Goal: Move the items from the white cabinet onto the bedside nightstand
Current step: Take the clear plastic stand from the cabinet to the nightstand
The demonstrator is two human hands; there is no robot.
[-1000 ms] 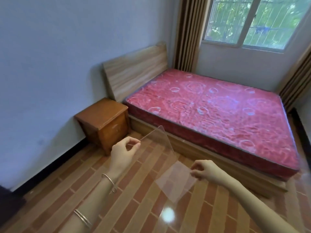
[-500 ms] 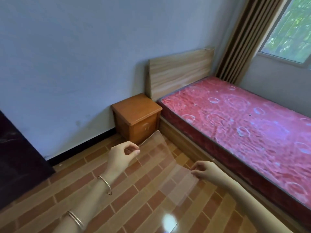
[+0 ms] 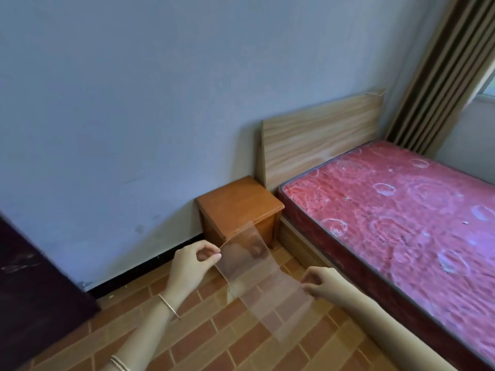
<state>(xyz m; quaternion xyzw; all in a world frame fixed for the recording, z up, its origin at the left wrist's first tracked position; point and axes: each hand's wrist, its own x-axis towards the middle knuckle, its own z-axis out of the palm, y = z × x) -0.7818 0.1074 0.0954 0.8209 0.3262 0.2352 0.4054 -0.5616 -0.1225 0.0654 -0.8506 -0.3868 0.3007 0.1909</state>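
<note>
I hold a clear, thin plastic sheet (image 3: 263, 279) in front of me with both hands. My left hand (image 3: 188, 266) pinches its left edge between thumb and fingertips. My right hand (image 3: 322, 282) pinches its right edge. The sheet hangs tilted over the floor, and its upper corner overlaps the front of the orange-brown wooden nightstand (image 3: 238, 203). The nightstand stands against the wall between a dark cabinet edge and the bed, with nothing on its top. The white cabinet is not in view.
A bed with a red patterned mattress (image 3: 401, 215) and a light wooden headboard (image 3: 318, 135) fills the right side. Striped curtains (image 3: 439, 70) hang at the far right. A dark piece of furniture (image 3: 32, 285) stands at the left. The floor is brown brick-pattern tile (image 3: 214, 341).
The view has swung left, so the nightstand now sits near the centre and closer. Both hands keep their pinch on the sheet, which now overlaps the nightstand's front.
</note>
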